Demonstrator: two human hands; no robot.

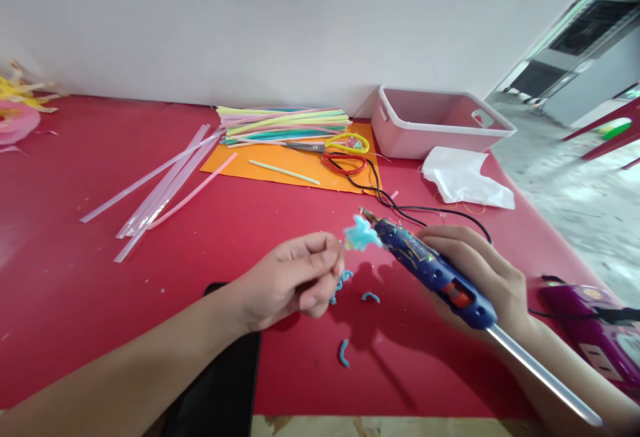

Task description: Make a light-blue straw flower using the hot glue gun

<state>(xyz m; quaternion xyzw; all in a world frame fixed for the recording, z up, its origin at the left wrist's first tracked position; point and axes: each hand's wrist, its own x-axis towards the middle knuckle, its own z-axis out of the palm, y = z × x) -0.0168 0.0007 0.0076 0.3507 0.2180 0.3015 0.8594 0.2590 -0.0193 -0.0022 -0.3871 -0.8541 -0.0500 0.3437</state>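
Note:
Between the fingertips of my left hand is a small light-blue fuzzy flower, pinched by its lower end. My right hand is wrapped round a dark blue glue gun, with a clear glue stick sticking out of its back. The gun's metal nozzle is right by the flower; whether they touch I cannot tell. Below the hands, short curled blue pieces of pipe cleaner lie on the red table.
Pipe cleaners in several colours and scissors lie on orange card. Clear glue sticks are at left. A pink bin, white paper, a black cable and a purple power strip stand right. A black tablet-like slab lies under my left arm.

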